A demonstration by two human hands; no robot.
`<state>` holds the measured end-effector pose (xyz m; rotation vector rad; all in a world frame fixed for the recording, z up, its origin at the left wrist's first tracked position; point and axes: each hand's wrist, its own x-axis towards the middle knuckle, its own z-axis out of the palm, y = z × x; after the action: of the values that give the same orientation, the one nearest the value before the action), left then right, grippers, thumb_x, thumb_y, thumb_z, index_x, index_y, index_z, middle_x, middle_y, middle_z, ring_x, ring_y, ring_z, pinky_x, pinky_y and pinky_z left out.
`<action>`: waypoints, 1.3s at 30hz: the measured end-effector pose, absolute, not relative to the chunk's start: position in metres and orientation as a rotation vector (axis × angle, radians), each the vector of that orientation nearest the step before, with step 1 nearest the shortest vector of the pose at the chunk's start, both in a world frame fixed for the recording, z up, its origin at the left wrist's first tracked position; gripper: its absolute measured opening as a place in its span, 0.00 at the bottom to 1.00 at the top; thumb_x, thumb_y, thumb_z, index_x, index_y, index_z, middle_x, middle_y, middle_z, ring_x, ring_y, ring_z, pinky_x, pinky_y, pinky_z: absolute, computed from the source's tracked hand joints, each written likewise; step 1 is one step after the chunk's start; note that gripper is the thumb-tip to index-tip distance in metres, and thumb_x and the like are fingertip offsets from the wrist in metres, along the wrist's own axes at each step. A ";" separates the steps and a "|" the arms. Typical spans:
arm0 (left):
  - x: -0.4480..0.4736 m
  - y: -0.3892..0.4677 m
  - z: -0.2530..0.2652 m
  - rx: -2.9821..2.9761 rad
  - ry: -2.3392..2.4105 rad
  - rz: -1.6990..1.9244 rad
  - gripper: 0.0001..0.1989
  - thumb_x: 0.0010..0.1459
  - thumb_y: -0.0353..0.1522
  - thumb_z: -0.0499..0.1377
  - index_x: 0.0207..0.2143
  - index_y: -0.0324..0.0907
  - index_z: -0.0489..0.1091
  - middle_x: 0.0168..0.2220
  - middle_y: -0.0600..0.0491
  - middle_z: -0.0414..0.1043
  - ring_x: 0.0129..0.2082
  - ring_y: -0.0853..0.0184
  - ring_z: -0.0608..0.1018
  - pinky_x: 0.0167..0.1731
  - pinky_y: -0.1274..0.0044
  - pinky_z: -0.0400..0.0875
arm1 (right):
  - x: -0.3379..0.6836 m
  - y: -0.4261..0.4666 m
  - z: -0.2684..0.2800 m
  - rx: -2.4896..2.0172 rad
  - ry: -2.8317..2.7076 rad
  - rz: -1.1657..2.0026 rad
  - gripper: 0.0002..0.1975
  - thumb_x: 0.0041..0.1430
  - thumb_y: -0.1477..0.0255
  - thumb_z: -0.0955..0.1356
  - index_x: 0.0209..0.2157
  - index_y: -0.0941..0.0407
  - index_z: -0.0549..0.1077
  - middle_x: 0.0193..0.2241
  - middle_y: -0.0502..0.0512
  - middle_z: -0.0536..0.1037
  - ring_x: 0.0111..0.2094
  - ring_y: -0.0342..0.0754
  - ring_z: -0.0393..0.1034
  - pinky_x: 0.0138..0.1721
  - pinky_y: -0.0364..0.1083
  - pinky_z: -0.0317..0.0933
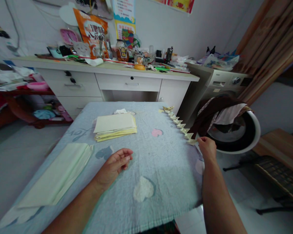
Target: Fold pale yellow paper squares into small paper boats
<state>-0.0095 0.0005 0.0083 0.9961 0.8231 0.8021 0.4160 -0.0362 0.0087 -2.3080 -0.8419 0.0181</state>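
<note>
A row of small folded paper boats runs along the right edge of the cloth-covered table. The farthest one is a patterned paper boat. My right hand pinches the tip of the nearest paper boat, at the close end of the row. Over the middle of the table, my left hand is loosely curled with nothing in it. Beyond it lies a stack of cream and yellow paper. Pale green folded sheets lie to its left, partly beside my forearm.
A white desk stands behind the table, crowded with jars, an orange bag and a pink clock. At right is a washing machine, its door open with clothes hanging out. A chair stands at lower right.
</note>
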 end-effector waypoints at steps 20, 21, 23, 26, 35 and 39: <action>-0.011 0.002 0.007 0.992 0.794 0.804 0.14 0.52 0.34 0.63 0.42 0.40 0.71 0.33 0.52 0.70 0.24 0.75 0.66 0.25 0.81 0.60 | 0.352 -0.025 0.051 -1.780 -0.989 -0.256 0.12 0.54 0.68 0.64 0.36 0.59 0.74 0.27 0.53 0.73 0.26 0.45 0.65 0.31 0.44 0.59; -0.011 0.002 0.007 0.992 0.792 0.804 0.14 0.52 0.34 0.63 0.42 0.40 0.71 0.33 0.52 0.70 0.24 0.75 0.66 0.25 0.81 0.60 | 0.336 -0.022 0.055 -1.743 -1.092 -0.178 0.11 0.54 0.68 0.64 0.35 0.59 0.74 0.27 0.53 0.73 0.27 0.45 0.65 0.31 0.44 0.59; -0.011 0.001 0.007 0.991 0.787 0.807 0.14 0.52 0.34 0.63 0.42 0.40 0.71 0.33 0.52 0.70 0.24 0.75 0.66 0.25 0.81 0.60 | 0.301 -0.017 0.059 -1.677 -1.385 0.024 0.08 0.55 0.70 0.64 0.33 0.58 0.73 0.26 0.52 0.73 0.27 0.45 0.66 0.31 0.43 0.59; -0.010 0.001 0.010 0.997 0.788 0.830 0.14 0.51 0.35 0.63 0.41 0.40 0.71 0.33 0.52 0.71 0.24 0.74 0.67 0.26 0.80 0.60 | 0.250 -0.009 0.055 -1.556 -1.891 0.240 0.07 0.56 0.74 0.64 0.35 0.58 0.73 0.30 0.54 0.74 0.30 0.45 0.67 0.33 0.43 0.60; -0.014 0.008 0.012 1.216 1.096 1.158 0.07 0.50 0.33 0.61 0.32 0.40 0.71 0.21 0.59 0.63 0.20 0.74 0.62 0.22 0.81 0.55 | 0.170 0.051 0.045 -1.457 -2.365 0.038 0.14 0.58 0.73 0.67 0.46 0.58 0.73 0.46 0.60 0.74 0.47 0.54 0.63 0.49 0.51 0.57; -0.016 0.011 0.010 1.248 1.159 1.185 0.06 0.49 0.33 0.60 0.31 0.40 0.71 0.22 0.59 0.66 0.21 0.73 0.63 0.23 0.80 0.56 | 0.150 0.091 0.041 -1.483 -2.317 -0.012 0.20 0.60 0.71 0.65 0.54 0.57 0.67 0.56 0.61 0.68 0.56 0.57 0.56 0.54 0.56 0.51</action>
<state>-0.0160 0.0108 0.0104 1.2478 1.1592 1.1846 0.1497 0.0912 0.0412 -1.4827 -2.3171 -0.0123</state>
